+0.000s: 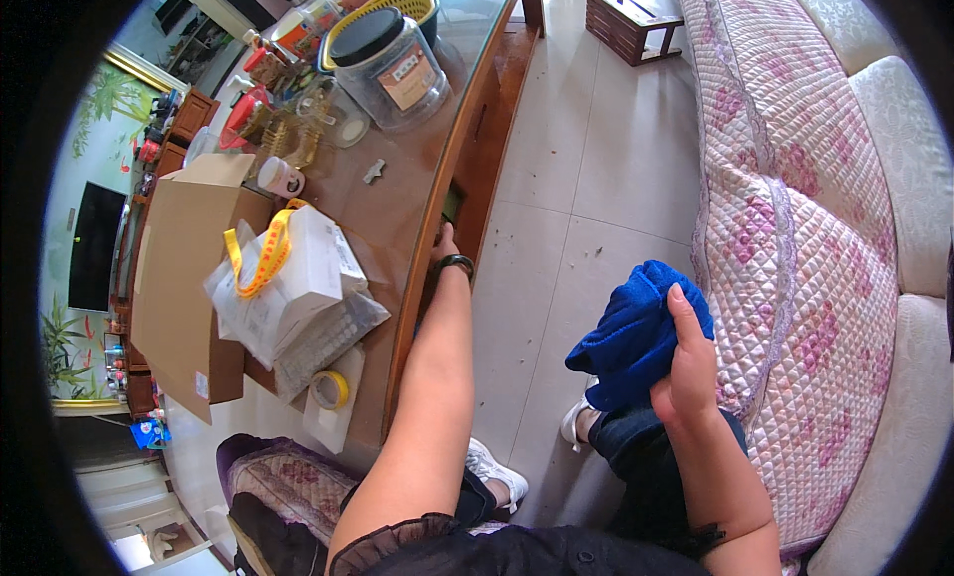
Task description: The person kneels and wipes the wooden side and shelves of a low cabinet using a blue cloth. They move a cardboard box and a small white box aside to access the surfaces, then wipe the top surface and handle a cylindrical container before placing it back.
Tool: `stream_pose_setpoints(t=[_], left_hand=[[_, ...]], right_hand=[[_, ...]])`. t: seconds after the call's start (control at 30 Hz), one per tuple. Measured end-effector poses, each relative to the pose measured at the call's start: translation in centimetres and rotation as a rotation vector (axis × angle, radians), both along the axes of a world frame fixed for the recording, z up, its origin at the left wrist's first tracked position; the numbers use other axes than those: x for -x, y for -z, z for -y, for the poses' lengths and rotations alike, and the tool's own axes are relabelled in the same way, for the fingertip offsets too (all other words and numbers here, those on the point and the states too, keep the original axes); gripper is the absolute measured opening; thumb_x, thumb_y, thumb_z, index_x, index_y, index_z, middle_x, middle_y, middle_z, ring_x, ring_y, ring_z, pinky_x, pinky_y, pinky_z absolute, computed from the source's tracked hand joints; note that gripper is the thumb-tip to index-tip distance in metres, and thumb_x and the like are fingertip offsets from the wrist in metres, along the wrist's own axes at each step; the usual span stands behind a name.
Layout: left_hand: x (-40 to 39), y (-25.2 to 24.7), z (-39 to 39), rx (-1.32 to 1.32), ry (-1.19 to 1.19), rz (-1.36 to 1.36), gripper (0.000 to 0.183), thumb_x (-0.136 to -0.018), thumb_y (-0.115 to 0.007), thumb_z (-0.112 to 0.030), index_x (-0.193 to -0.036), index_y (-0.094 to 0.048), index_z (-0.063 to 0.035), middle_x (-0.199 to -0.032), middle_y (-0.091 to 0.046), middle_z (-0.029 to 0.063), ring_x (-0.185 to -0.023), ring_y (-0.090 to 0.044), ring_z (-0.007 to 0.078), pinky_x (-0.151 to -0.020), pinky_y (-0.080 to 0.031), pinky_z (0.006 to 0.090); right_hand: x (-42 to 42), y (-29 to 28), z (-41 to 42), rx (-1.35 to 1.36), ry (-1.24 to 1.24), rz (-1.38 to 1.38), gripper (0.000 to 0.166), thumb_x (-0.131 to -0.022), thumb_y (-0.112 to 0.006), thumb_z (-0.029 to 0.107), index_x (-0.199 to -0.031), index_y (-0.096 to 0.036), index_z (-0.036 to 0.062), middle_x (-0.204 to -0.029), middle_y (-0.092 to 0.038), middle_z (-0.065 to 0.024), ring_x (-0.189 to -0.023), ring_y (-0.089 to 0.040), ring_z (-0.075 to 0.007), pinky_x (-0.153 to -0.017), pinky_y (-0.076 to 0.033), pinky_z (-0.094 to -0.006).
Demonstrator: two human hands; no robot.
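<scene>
My right hand [689, 363] is closed around a bunched blue cloth [641, 337], thumb on top, held above my right leg beside the sofa. My left hand [446, 246], with a dark bangle [456, 263] at the wrist, reaches into the open side of the wooden coffee table [484, 121], below its glass top. Its fingers are mostly hidden by the table edge. Just past them a green thing [452, 202] shows inside the table; whether the fingers touch it is unclear.
On the table stand a clear plastic jar with a black lid [391, 73], a yellow basket [421, 2], a cardboard box [190, 278], packages with a yellow strap [298, 263] and a tape roll [329, 390]. A quilted sofa [805, 278] lies right; a small slatted stool [633, 24] stands ahead on tiles.
</scene>
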State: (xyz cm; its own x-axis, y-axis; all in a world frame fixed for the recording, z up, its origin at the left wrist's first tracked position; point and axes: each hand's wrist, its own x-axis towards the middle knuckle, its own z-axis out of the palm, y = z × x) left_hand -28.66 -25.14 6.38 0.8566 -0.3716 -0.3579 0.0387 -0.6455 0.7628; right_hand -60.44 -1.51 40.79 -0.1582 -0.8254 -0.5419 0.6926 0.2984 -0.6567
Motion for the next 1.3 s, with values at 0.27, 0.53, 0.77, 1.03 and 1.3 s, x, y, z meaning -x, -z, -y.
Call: stream_pose_setpoints(t=[0.27, 0.53, 0.77, 1.03, 1.3], left_hand=[[12.3, -16.3, -15.6, 0.118, 0.808, -0.278, 0.074, -0.076, -0.080, -0.022, -0.138, -0.045, -0.0002, -0.139, -0.050, 0.0170, -0.127, -0.049, 0.0291, -0.102, -0.045, 0.0405], [5.5, -42.9, -1.6, 0.924, 1.183, 0.774, 0.069, -0.072, -0.080, -0.044, -0.121, -0.057, -0.0019, -0.112, -0.062, 0.0177, -0.101, -0.061, 0.0306, -0.086, -0.050, 0.0411], [-0.9, -44.9, 15.4, 0.012, 1.326, 0.678, 0.112, -0.066, -0.072, -0.073, -0.148, -0.033, -0.0065, -0.138, -0.052, 0.0180, -0.126, -0.052, 0.0292, -0.105, -0.040, 0.0376], [5.1, -45.6, 6.6, 0.397, 0.984, 1.169, 0.084, -0.060, -0.079, -0.064, -0.122, -0.055, -0.0126, -0.125, -0.057, 0.0163, -0.116, -0.057, 0.0330, -0.098, -0.046, 0.0441], [12.3, -37.7, -12.8, 0.996, 1.292, 1.137, 0.072, -0.063, -0.082, -0.050, -0.120, -0.054, -0.0151, -0.116, -0.053, 0.0128, -0.110, -0.051, 0.0325, -0.092, -0.044, 0.0461]], right_hand=[[0.2, 1.3, 1.2, -0.037, 0.121, 0.083, 0.031, -0.098, -0.054, 0.033, -0.105, -0.064, 0.0052, -0.095, -0.068, -0.0108, -0.086, -0.068, -0.0255, -0.077, -0.058, -0.0412], [-0.2, 1.8, 1.0, 0.069, 0.149, 0.153, 0.027, -0.098, -0.053, 0.031, -0.099, -0.063, 0.0062, -0.090, -0.067, -0.0100, -0.077, -0.066, -0.0252, -0.068, -0.058, -0.0400], [0.9, 1.3, 1.8, -0.007, 0.226, 0.106, 0.026, -0.096, -0.055, 0.031, -0.099, -0.062, 0.0069, -0.089, -0.067, -0.0112, -0.072, -0.067, -0.0267, -0.061, -0.057, -0.0410], [1.3, 1.5, 2.2, 0.031, 0.305, 0.123, 0.028, -0.096, -0.055, 0.032, -0.104, -0.062, 0.0055, -0.093, -0.068, -0.0111, -0.077, -0.068, -0.0254, -0.068, -0.058, -0.0391], [3.4, 1.5, 2.3, -0.012, 0.444, 0.006, 0.038, -0.094, -0.057, 0.040, -0.107, -0.063, 0.0051, -0.102, -0.067, -0.0128, -0.084, -0.069, -0.0281, -0.072, -0.058, -0.0414]])
